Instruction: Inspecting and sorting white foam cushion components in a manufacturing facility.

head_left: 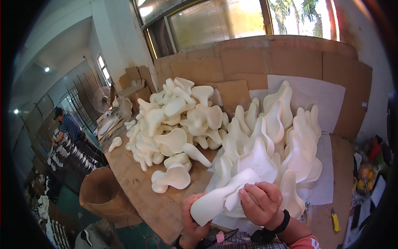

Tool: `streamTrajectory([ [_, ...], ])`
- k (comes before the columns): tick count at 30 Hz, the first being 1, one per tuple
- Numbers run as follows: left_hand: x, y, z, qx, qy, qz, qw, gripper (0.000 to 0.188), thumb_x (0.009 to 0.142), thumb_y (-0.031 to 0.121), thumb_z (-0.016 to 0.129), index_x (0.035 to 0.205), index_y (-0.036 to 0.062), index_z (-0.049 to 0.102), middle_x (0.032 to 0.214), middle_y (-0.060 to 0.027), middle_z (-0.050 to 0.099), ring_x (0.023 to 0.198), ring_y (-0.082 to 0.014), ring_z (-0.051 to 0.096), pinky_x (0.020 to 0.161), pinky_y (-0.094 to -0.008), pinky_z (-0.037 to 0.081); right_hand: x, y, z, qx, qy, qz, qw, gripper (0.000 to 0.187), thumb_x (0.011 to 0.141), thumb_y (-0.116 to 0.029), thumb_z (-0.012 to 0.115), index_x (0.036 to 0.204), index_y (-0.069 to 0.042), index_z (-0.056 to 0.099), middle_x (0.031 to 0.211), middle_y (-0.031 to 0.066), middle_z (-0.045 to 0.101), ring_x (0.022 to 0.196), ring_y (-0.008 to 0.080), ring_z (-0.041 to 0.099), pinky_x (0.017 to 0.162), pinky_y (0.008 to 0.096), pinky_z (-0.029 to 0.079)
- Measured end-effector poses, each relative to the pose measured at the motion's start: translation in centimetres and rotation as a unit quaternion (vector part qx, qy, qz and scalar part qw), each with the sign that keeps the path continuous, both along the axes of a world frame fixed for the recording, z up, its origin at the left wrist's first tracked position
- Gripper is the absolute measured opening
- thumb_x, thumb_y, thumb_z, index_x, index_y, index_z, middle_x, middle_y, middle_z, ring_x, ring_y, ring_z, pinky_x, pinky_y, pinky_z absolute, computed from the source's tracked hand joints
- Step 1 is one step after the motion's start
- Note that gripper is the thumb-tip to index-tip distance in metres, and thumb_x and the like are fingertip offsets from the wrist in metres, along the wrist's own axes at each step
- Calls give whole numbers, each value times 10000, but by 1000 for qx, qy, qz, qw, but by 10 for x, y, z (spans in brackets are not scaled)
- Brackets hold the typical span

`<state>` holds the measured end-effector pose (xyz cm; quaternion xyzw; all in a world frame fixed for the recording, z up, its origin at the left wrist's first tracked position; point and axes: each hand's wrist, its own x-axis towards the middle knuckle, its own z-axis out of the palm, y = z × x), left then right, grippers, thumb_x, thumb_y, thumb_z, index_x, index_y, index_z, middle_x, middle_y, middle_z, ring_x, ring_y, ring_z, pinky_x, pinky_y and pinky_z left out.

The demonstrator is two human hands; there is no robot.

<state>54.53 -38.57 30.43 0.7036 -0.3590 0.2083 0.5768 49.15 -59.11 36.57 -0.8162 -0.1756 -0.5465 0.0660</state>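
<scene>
A white foam bicycle saddle pad (pixel 213 202) is held up at the table's front edge, tilted, its wide end toward my left hand and its narrow end pointing away to the right. My left hand (pixel 192 220) is closed around the wide end from the left and below. At the pad's right side, my right hand (pixel 262 204) is closed, fingertips pinched against its edge. A thin ragged white flap (pixel 232 200) hangs from that edge by the fingertips. Just beyond my hands, several similar pads (pixel 257 157) stand in rows, noses up, on white sheeting (pixel 326 166).
A loose heap of saddle pads (pixel 174 116) covers the table's left part. A yellow utility knife (pixel 335 220) lies at the right. Cardboard panels (pixel 290 58) line the back. A big cardboard bin (pixel 101 193) stands left of the table; farther left, a person (pixel 72 128) works.
</scene>
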Motion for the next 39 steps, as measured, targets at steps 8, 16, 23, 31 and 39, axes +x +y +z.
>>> streamTrajectory([
  [8, 3, -5, 1, -16, 10, -18, 1000, 610, 755, 48, 688, 1270, 10, 363, 1190, -169, 493, 1070, -264, 522, 924, -374, 428, -17, 2, 6, -20, -38, 22, 999, 242, 685, -81, 657, 926, -78, 680, 951, 43, 630, 868, 200, 546, 650, 285, 467],
  [16, 9, -5, -6, -48, 0, -48, 998, 604, 793, 138, 684, 1280, 28, 345, 1169, -190, 512, 1087, -296, 528, 921, -409, 431, -7, 2, 4, -30, -7, -35, 999, 225, 712, -93, 639, 933, -81, 682, 944, 44, 626, 885, 217, 540, 660, 293, 474],
  [23, 12, -3, -6, -25, -3, -40, 999, 624, 800, 177, 708, 1283, 31, 340, 1180, -181, 507, 1104, -308, 536, 919, -427, 441, -5, 3, 3, -22, 16, -37, 999, 289, 644, -5, 685, 925, -67, 656, 948, 66, 617, 849, 264, 557, 670, 326, 469],
  [31, 12, -4, -7, -48, -11, -53, 997, 646, 782, 151, 738, 1280, 34, 343, 1183, -175, 502, 1104, -312, 548, 918, -429, 455, -1, 9, 4, 7, 11, -41, 999, 255, 706, -82, 653, 959, -94, 676, 970, 44, 624, 918, 232, 544, 669, 317, 456],
  [39, 10, -3, -4, -26, -19, -42, 999, 665, 759, 114, 753, 1277, 38, 345, 1185, -183, 509, 1093, -306, 549, 906, -422, 460, -1, 5, 1, -16, 28, -1, 999, 256, 703, -127, 686, 959, -114, 684, 1007, 25, 613, 958, 230, 531, 706, 323, 452],
])
